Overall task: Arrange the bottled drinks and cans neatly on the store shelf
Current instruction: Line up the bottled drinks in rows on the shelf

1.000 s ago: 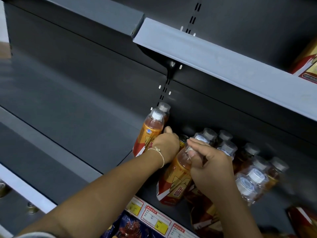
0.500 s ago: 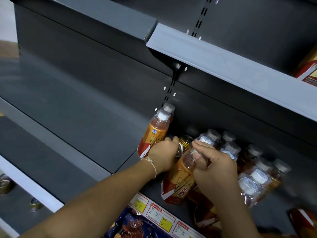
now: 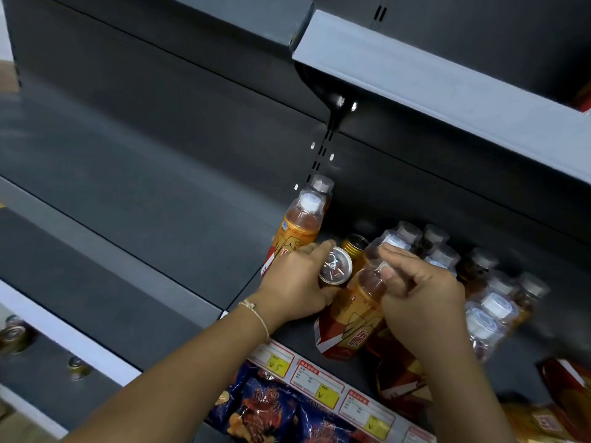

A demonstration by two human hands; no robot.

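My left hand [image 3: 297,284] grips a gold can [image 3: 335,270], its silver top tilted towards me, on the dark shelf [image 3: 297,337]. Behind it stands a second gold can [image 3: 354,247]. My right hand [image 3: 419,294] holds the neck of an orange drink bottle [image 3: 348,318] with a red and gold label. Two more such bottles [image 3: 300,225] stand at the left, one behind the other. Several clear-capped bottles [image 3: 479,282] crowd the shelf to the right.
A grey shelf edge [image 3: 447,87] overhangs above. The neighbouring shelf [image 3: 134,199] lies to the left. Price tags [image 3: 323,385] line the front rail, with blue snack bags [image 3: 265,407] below. Can tops [image 3: 76,367] show on a lower shelf at the left.
My left hand has drawn the gold can out from behind the bottles and tilted its top towards me. The right hand stays on the bottle's neck.
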